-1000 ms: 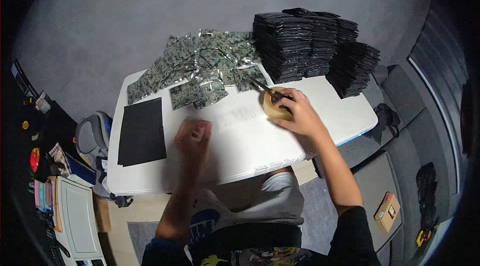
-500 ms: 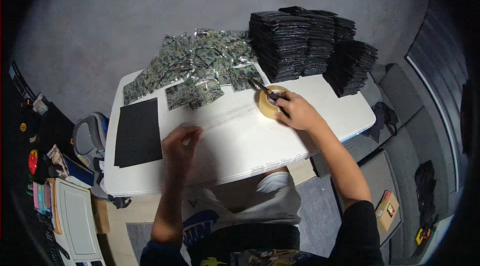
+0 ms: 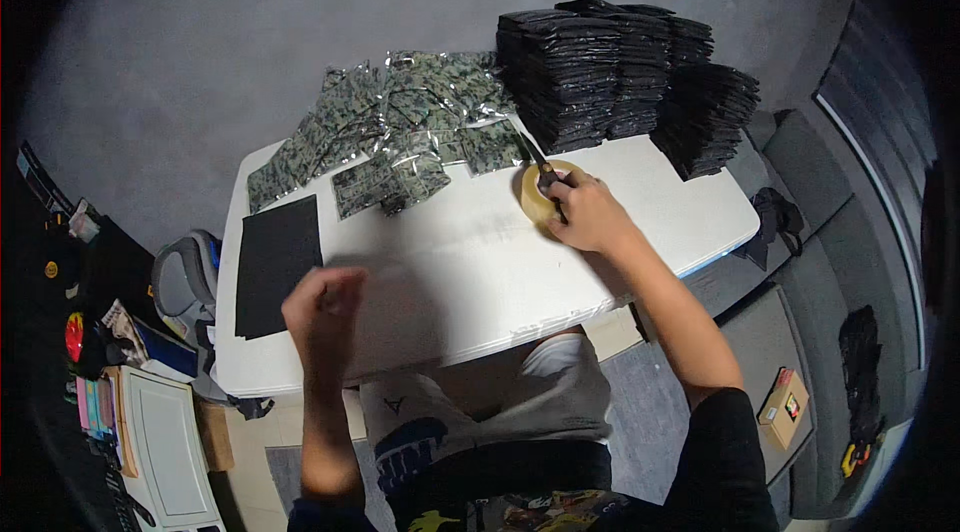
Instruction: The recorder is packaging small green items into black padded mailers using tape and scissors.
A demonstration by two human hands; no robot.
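My right hand [image 3: 590,217] grips black-handled scissors [image 3: 548,175] and rests over a roll of yellowish clear tape [image 3: 535,200] on the white table [image 3: 470,322]. My left hand [image 3: 325,307] is pinched on the tape's loose end, beside some black sheets [image 3: 275,242]; the stretched strip is faint. Behind them lies a pile of camouflage items in clear bags [image 3: 380,122]. Tall stacks of black plastic packets [image 3: 570,72] stand at the back right, next to the pile.
A grey chair [image 3: 185,272] and cluttered dark desk [image 3: 60,262] are at the left, with a white cabinet [image 3: 160,442] below. At the right are a grey sofa [image 3: 820,272], a dark bag [image 3: 775,222] and a cardboard box [image 3: 783,407]. A grey wall stands behind the table.
My left hand has moved left and toward the table's near edge, away from the roll. My right hand stays at the roll with the scissors, which now point more steeply away from me.
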